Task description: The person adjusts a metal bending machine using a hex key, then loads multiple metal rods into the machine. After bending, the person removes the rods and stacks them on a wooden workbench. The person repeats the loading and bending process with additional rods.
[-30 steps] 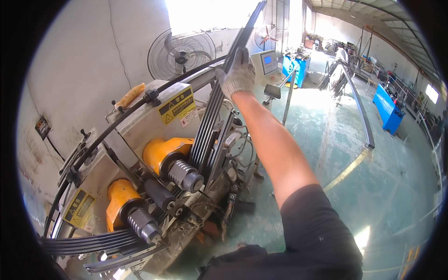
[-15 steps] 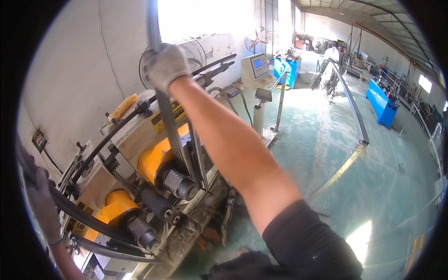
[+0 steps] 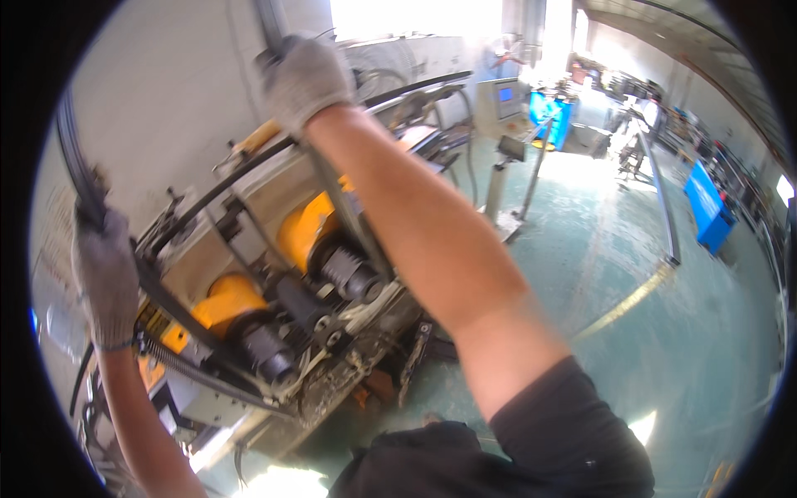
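Note:
My left hand (image 3: 108, 278), in a grey work glove, is closed round a long dark metal bar (image 3: 75, 158) at the left. That bar rises above the hand and slopes down over the machine below it. Higher up, my gloved right hand (image 3: 309, 83) grips another upright length of grooved dark metal bar (image 3: 268, 23). Its lower end reaches down beside the machine's rollers. Whether both lengths belong to one bent bar, I cannot tell. Under my hands stands a machine with two yellow housings (image 3: 300, 232) and dark ridged rollers (image 3: 349, 272).
A horizontal black rod (image 3: 220, 189) crosses over the machine by the wall. Beyond it stand a control box with a screen (image 3: 503, 98) and a blue cabinet (image 3: 552, 120). Right, a long dark beam (image 3: 660, 195) extends above the green floor, near another blue machine (image 3: 708, 207). A person is far back.
My left hand has come up and inward, with its bar now standing more upright. The right hand keeps its grip, slightly higher. The whole view has shifted, and the machine appears further right.

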`<state>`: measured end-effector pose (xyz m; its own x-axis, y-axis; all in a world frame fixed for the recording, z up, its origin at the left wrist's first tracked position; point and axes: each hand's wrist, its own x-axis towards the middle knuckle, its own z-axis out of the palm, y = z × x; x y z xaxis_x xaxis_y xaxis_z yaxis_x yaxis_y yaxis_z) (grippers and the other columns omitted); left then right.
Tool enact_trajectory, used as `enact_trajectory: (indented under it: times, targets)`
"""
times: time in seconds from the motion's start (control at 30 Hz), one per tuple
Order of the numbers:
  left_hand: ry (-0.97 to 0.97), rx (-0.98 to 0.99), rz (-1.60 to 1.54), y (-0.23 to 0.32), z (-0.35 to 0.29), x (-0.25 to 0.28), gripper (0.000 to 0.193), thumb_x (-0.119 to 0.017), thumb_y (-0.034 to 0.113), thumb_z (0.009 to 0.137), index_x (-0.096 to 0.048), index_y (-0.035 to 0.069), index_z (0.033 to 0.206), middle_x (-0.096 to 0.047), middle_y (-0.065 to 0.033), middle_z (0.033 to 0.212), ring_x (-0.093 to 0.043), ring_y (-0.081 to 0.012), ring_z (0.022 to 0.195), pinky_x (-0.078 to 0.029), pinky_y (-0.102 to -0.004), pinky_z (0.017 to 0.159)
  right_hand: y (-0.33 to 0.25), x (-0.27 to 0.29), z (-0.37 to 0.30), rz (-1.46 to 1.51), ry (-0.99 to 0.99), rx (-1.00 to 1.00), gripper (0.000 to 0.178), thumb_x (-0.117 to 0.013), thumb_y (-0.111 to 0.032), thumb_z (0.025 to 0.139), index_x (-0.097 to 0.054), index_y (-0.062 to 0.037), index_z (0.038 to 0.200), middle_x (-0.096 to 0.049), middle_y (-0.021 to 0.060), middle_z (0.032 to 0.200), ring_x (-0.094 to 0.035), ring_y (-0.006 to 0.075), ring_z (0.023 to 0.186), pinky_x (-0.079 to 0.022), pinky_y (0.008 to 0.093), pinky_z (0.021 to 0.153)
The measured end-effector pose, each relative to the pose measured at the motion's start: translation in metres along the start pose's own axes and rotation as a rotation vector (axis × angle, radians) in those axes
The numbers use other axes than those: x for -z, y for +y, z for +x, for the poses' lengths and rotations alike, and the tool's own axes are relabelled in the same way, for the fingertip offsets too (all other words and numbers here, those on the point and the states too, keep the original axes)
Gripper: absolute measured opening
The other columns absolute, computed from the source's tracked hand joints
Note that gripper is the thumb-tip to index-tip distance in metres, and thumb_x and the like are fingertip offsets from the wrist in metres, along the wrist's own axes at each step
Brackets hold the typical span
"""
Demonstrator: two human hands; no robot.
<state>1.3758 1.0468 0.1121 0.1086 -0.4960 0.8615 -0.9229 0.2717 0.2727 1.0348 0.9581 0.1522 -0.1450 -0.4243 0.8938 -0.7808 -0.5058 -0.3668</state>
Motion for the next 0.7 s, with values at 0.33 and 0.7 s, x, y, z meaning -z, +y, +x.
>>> enact_trajectory:
  times: [0.33,0.7]
  targets:
    - [-0.001,0.020,-0.167,0.045,-0.009,0.018,0.039,-0.061,0.020,0.116,-0.065,-0.002,0.148,-0.062,-0.0008,0.079,-0.062,-0.0096,0.061,-0.053,-0.0313,0.054,0.018,-0.013,0.005,-0.136,0.040,0.250,0.044,-0.065,-0.040,0.110,-0.082,-0.0009,0.099,-0.081,0.0262,0.093,-0.080,0.0458,0.092,-0.065,0.0537,0.089]
    - [0.025,-0.006,-0.203,0.058,-0.009,0.028,0.025,-0.060,0.009,0.109,-0.063,-0.003,0.131,-0.070,-0.0242,0.087,-0.073,-0.0415,0.079,-0.057,-0.0506,0.074,-0.007,0.018,-0.003,0.203,-0.084,-0.070,0.037,-0.069,-0.030,0.112,-0.076,0.0032,0.098,-0.079,0.0196,0.080,-0.081,0.0359,0.079,-0.064,0.0479,0.079]
